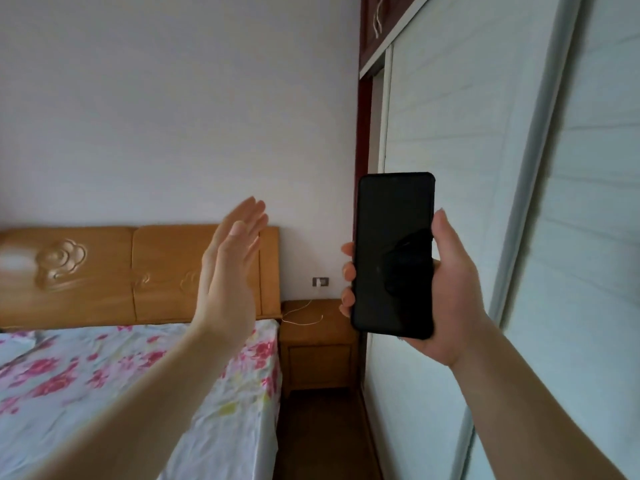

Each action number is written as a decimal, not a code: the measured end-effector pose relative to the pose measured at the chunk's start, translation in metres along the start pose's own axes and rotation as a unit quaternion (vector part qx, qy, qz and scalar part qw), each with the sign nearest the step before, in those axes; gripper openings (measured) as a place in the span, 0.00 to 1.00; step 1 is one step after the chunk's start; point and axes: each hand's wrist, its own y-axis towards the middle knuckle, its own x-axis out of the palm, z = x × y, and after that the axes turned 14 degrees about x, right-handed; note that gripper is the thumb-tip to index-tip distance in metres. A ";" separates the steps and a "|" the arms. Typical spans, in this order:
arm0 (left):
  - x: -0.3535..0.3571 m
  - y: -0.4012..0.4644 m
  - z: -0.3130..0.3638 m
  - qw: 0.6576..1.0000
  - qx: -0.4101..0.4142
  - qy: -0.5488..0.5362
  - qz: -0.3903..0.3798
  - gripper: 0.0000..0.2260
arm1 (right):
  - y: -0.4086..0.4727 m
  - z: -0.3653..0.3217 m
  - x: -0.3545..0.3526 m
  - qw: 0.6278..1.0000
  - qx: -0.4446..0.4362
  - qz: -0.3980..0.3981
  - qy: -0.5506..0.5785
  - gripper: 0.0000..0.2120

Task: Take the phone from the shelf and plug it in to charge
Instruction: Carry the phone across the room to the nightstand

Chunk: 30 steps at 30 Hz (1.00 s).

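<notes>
Bed fills left; nightstand sits beside it, under a wall outlet with a plug in it. White cable trails over the nightstand top, likely the charger. Right hand is clamped on the phone, holding it upright mid-air, likely to carry it there. Left hand is flat, fingers spread, empty. Phone: black, screen dark, off the shelf.

A plain pale wall fills the back of the room. Below it stands a carved wooden headboard, with a flowered sheet over the bed. A small wooden nightstand sits just beside the bed, on a dark floor. White sliding wardrobe doors line the right side.
</notes>
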 end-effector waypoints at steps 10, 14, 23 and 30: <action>0.005 0.151 -0.236 0.999 0.010 0.029 0.034 0.18 | 0.232 -0.076 -0.189 0.996 0.023 -0.079 0.027 0.42; 0.009 0.223 -0.323 0.997 0.011 0.054 0.049 0.17 | 0.333 -0.117 -0.261 0.993 0.055 -0.094 0.037 0.42; 0.015 0.334 -0.502 0.997 0.004 0.057 0.056 0.19 | 0.486 -0.180 -0.382 0.994 0.071 -0.084 0.025 0.44; 0.020 0.413 -0.683 0.999 -0.014 0.030 0.003 0.20 | 0.601 -0.207 -0.491 0.999 0.033 0.000 0.040 0.46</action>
